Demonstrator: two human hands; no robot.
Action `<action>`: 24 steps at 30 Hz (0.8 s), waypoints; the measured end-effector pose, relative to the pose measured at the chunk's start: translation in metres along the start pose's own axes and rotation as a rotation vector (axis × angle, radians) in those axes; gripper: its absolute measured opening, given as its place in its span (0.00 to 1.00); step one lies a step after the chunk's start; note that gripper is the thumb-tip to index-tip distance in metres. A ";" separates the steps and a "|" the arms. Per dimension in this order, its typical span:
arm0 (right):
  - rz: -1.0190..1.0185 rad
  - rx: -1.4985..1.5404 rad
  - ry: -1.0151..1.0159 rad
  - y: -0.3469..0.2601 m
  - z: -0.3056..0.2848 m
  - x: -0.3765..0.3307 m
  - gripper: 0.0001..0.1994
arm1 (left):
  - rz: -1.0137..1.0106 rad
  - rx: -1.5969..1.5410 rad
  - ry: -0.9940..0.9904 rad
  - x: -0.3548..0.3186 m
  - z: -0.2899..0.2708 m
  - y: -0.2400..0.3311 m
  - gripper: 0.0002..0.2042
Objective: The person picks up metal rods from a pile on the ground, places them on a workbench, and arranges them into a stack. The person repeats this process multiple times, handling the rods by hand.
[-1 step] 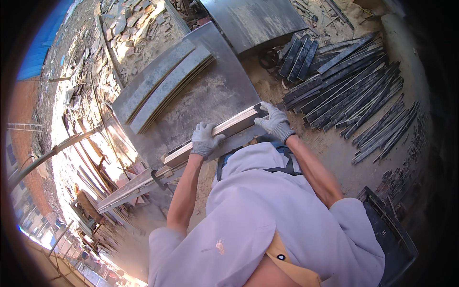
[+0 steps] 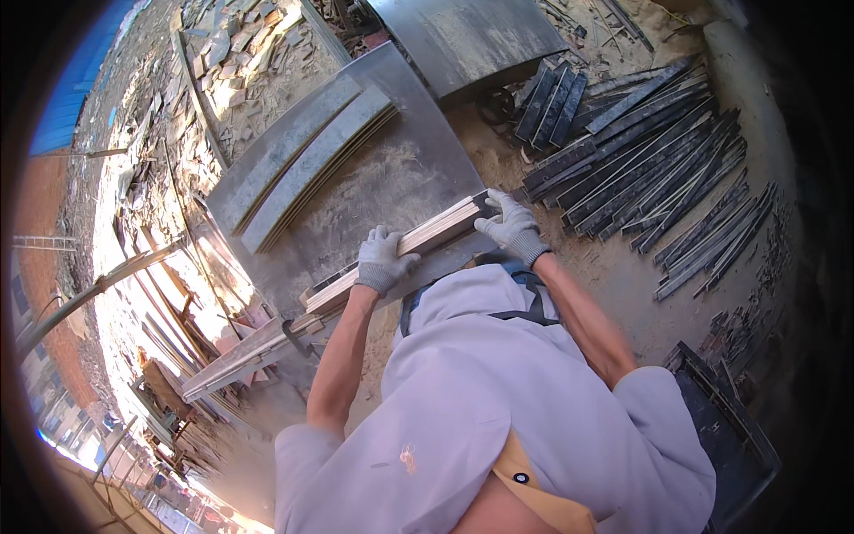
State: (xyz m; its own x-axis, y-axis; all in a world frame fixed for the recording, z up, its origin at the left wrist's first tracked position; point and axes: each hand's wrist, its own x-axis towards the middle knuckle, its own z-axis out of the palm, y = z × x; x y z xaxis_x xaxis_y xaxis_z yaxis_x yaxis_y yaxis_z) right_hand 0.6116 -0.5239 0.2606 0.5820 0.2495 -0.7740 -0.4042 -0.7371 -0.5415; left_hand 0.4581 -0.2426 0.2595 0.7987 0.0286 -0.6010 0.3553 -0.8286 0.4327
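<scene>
A short stack of plywood strips [image 2: 440,227] lies along the near edge of a dusty metal table [image 2: 414,151]. My left hand [image 2: 387,260], in a grey-white knit glove, is closed over the strips near their left part. At their right end my right hand [image 2: 513,229], gloved the same way, grips them with the fingers over the top. The strips' pale cut edges show between my hands. Farther back on the table rest two piles of long, slightly bowed-looking plywood boards [image 2: 320,165], apart from both hands.
Many dark-faced strips [image 2: 654,169] are heaped on the ground to the right. Another metal surface [image 2: 471,40] stands beyond the table. A long rail [image 2: 240,356] runs out from the table's left side. Wood scraps [image 2: 236,62] litter the far-left ground. A black tray-like object [image 2: 725,432] is at lower right.
</scene>
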 end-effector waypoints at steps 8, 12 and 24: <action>-0.073 0.540 0.075 -0.053 0.041 -0.038 0.45 | 0.102 -0.643 -0.085 0.084 -0.143 -0.007 0.19; -0.127 0.559 0.160 -0.116 0.105 -0.071 0.36 | -0.006 -1.515 -0.232 0.134 -0.195 0.083 0.20; 0.145 1.357 0.555 -0.026 0.009 -0.167 0.24 | 0.323 0.087 0.218 0.052 -0.056 -0.021 0.35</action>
State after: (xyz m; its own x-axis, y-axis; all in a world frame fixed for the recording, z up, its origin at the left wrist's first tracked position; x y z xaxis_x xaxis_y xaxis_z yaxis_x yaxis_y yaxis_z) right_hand 0.5184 -0.5402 0.4010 0.5432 -0.2719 -0.7944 -0.6361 0.4843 -0.6007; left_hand 0.5197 -0.1923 0.2571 0.9501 -0.1311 -0.2830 0.0339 -0.8585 0.5117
